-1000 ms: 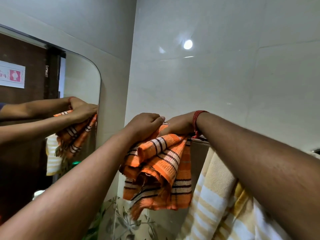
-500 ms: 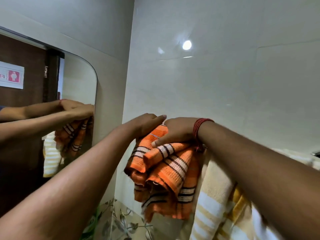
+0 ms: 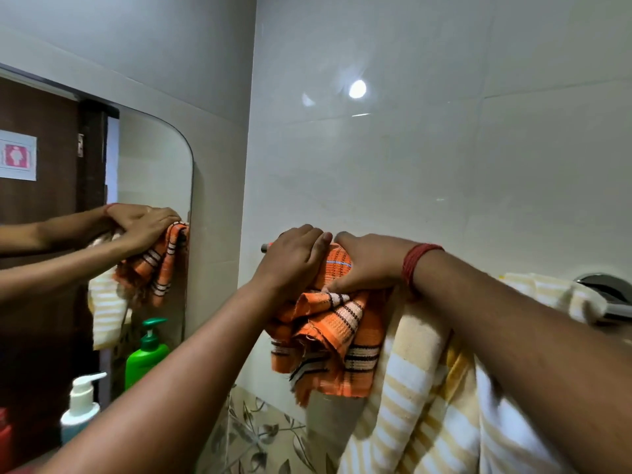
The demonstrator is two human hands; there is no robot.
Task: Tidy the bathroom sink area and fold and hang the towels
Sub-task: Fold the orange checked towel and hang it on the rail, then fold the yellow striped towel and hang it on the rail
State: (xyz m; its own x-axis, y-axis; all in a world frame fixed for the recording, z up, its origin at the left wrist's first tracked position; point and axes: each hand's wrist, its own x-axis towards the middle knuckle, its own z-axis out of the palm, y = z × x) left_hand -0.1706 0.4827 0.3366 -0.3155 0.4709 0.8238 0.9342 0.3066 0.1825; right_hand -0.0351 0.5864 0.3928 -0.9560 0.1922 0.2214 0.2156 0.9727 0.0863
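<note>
An orange striped towel [image 3: 328,340] hangs bunched over the left end of a metal towel rail [image 3: 265,248] on the white tiled wall. My left hand [image 3: 294,261] lies on top of it at the rail's tip, fingers curled over the cloth. My right hand [image 3: 367,265], with a red thread band at the wrist, presses on the towel just to the right and pinches a fold. A yellow and white striped towel [image 3: 420,388] hangs on the same rail further right, partly under my right forearm.
A mirror [image 3: 150,186] on the left wall reflects both hands and the towels. Below it stand a green pump bottle [image 3: 145,354] and a white pump bottle [image 3: 80,405]. The rail's chrome mount [image 3: 612,289] shows at far right. Leaf-patterned tiles [image 3: 260,436] run below.
The view has dropped, bringing the bottles into sight. Both hands have shifted onto the top of the orange towel, which now sits spread further over the rail's end.
</note>
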